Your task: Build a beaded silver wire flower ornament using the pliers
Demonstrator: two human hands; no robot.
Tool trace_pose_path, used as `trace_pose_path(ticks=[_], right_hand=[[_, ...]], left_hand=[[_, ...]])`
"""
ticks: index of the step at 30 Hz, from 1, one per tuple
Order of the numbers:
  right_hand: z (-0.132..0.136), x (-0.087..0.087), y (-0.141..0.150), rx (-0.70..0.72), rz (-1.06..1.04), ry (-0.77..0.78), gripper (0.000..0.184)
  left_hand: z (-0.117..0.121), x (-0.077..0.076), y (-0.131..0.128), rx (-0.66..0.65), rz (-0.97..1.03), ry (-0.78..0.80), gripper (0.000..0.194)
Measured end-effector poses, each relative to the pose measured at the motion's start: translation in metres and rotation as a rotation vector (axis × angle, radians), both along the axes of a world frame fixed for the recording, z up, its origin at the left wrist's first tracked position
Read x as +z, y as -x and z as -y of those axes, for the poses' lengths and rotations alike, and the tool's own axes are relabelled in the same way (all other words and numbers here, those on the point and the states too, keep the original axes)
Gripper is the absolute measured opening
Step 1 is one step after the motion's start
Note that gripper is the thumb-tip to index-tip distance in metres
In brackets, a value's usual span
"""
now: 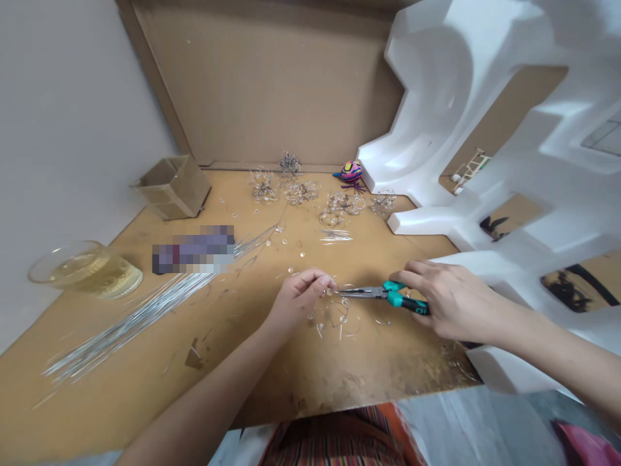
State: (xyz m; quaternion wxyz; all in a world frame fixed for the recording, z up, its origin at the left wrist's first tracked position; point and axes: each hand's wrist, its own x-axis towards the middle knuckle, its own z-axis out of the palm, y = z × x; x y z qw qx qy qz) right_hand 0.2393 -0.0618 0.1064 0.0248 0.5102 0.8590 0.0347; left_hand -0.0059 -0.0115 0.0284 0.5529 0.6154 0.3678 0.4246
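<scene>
My right hand (439,298) is wrapped round the handles of long-nose pliers (371,293) with teal and black grips. Their narrow tips point left and reach the fingertips of my left hand (305,291). Thumb and fingers of that hand are pinched on a thin wire piece with clear beads (343,310), whose loops hang just below the plier tips. Whether the jaws are closed on the wire is too small to tell. Several loose clear beads (284,242) lie on the wooden tabletop (272,362) beyond my left hand.
A bundle of straight wires (140,323) lies at left, near a glass of yellowish liquid (92,272) and a cardboard box (174,188). Wire-and-bead clusters (301,191), short wires (336,235) and a colourful ball-shaped object (351,172) are farther back. A white moulded structure (427,223) borders the right.
</scene>
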Motion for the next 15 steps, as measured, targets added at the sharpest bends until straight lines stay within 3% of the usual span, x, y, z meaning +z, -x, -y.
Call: trace_pose_path(ticks=[8, 15], right_hand=[[0.0022, 0.0029, 0.0054, -0.061, 0.003, 0.086, 0.027], [0.0056, -0.0012, 0.0036, -0.074, -0.019, 0.091, 0.015]], left_hand=[[-0.0006, -0.0016, 0.0008, -0.021, -0.009, -0.008, 0.024], [0.0031, 0.0025, -0.0009, -0.018, -0.022, -0.076, 0.024]])
